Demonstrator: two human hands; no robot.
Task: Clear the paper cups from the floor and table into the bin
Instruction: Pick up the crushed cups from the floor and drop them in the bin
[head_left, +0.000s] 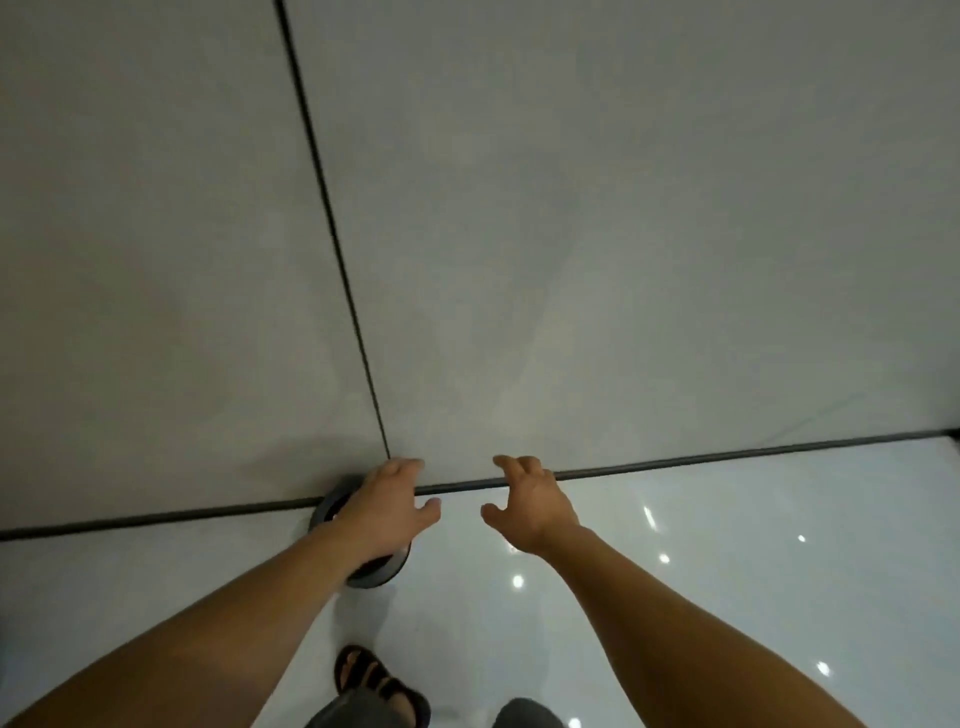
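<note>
A round grey bin (332, 506) with a dark inside stands on the glossy floor against the wall, mostly hidden under my left hand and wrist. My left hand (387, 512) hovers over the bin's opening with relaxed, spread fingers and holds nothing. My right hand (530, 506) is stretched out to the right of the bin, fingers loosely spread, also holding nothing. No paper cup is in view.
A grey panelled wall (571, 234) with a dark vertical seam fills the upper view and meets the shiny white floor (727, 545) at a dark baseboard line. My sandalled foot (376, 680) is at the bottom centre, just behind the bin.
</note>
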